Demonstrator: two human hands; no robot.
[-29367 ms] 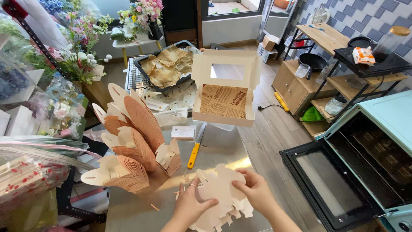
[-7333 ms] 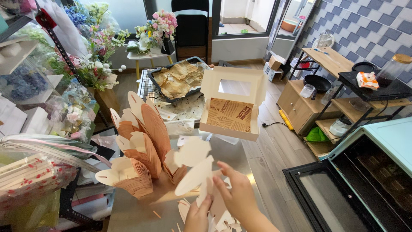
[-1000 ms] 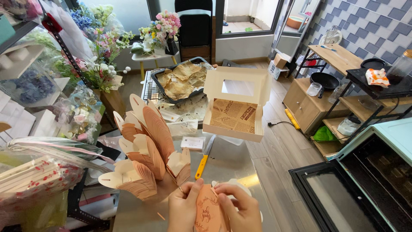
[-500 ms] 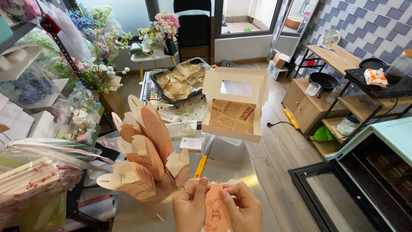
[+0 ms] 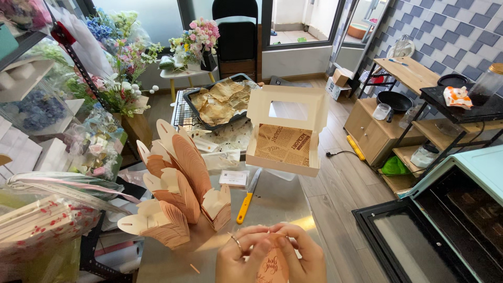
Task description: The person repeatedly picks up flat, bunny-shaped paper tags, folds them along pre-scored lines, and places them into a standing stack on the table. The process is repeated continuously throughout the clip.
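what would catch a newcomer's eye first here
At bottom centre, the left hand and right hand pinch a small peach paper box. Left of them stands a cluster of folded petal-top boxes; behind lies an open window-lid box lined with printed paper.

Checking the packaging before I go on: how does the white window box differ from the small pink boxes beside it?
The white window box is wide, shallow and open, its lid raised, with printed brown paper lining it. The small pink boxes are narrower and taller, ribbed, with petal-shaped flaps standing up; no lining shows. The window box stands alone; the pink boxes are clustered together. All sit on the metal table.
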